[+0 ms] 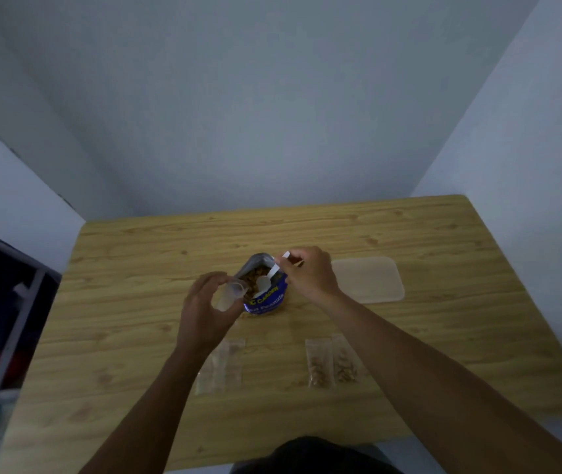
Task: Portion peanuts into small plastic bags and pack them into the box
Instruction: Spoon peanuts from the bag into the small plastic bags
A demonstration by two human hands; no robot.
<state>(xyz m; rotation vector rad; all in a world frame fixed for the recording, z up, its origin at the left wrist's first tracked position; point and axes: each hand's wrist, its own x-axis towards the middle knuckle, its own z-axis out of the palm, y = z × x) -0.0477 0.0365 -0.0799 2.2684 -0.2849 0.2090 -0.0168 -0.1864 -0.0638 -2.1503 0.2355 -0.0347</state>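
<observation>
A blue peanut pouch (266,301) stands open mid-table, brown peanuts showing inside. My right hand (308,273) grips a white plastic spoon (266,280) whose bowl dips into the pouch mouth. My left hand (204,309) holds a small clear plastic bag (228,295), its mouth held open just left of the pouch. Two small bags filled with peanuts (332,364) lie side by side near the front, right of centre. Some empty clear bags (221,366) lie under my left wrist. A translucent plastic box (368,278) with its lid on rests to the right of the pouch.
The wooden table (443,336) is pushed into a corner of pale walls. A dark rack with a white frame (9,302) stands beyond the table's left edge. Dark clothing (307,453) shows at the front edge.
</observation>
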